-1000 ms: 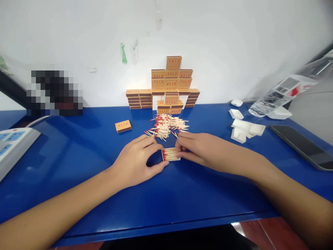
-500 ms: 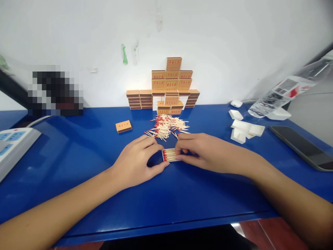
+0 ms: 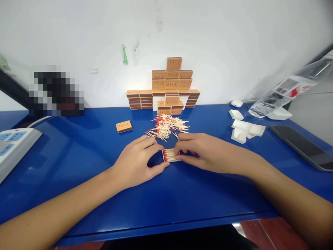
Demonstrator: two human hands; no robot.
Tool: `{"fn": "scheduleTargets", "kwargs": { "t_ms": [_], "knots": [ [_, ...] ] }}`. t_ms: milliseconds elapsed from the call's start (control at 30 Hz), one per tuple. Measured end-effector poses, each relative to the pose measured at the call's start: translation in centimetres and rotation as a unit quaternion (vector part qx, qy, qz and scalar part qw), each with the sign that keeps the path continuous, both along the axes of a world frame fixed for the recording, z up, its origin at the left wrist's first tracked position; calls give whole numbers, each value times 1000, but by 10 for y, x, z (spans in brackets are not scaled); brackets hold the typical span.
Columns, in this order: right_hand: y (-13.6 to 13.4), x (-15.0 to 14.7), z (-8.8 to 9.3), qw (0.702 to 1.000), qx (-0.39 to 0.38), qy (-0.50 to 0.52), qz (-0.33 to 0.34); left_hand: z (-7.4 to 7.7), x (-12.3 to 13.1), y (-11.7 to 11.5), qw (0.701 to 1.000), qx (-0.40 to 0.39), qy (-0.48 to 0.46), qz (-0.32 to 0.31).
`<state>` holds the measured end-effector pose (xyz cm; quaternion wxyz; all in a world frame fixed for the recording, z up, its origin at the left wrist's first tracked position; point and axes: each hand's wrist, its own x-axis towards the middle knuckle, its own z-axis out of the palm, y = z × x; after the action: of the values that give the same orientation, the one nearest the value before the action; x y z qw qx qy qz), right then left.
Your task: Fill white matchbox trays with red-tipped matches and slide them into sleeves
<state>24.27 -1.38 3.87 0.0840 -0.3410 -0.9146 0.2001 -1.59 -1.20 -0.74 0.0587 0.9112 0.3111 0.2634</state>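
Near the middle of the blue table lies a small white matchbox tray [image 3: 178, 160] filled with red-tipped matches [image 3: 169, 155]. My left hand [image 3: 137, 159] grips its left end between thumb and index finger. Over the tray's right part, my right hand [image 3: 200, 152] has its thumb and fingers closed together at the matches; its fingertips cover that end, so how many sticks they pinch is hidden. Just beyond both hands is a loose pile of matches [image 3: 168, 125]. A closed matchbox [image 3: 124, 126] lies to the left of the pile.
Behind the pile, matchboxes [image 3: 171, 84] are stacked against the wall. White tray pieces [image 3: 248, 128], a phone [image 3: 301, 146] and a tilted plastic bottle [image 3: 281, 92] are on the right. On the left sits a power strip [image 3: 18, 147] with a cable.
My right fingertips have shifted very slightly left over the matches. My left hand keeps its grip on the tray, and everything else looks the same.
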Motion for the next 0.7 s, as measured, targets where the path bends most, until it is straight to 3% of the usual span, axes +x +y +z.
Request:
{"fn": "scheduleTargets", "kwargs": {
  "t_ms": [133, 267, 367, 567, 700],
  "knots": [
    [2, 3, 3, 999, 12, 28, -15, -1, 0, 0, 1000, -2, 0, 3],
    [17, 11, -1, 981, 99, 56, -157, -1, 0, 0, 1000, -3, -10, 1],
    [28, 14, -11, 968, 106, 35, -223, 0, -1, -1, 1000, -2, -9, 1],
    [30, -2, -31, 961, 78, 26, -265, -1, 0, -1, 1000, -1, -6, 1],
    [30, -3, -34, 964, 65, -2, -259, -1, 0, -1, 1000, -1, -7, 3]
  ]
}}
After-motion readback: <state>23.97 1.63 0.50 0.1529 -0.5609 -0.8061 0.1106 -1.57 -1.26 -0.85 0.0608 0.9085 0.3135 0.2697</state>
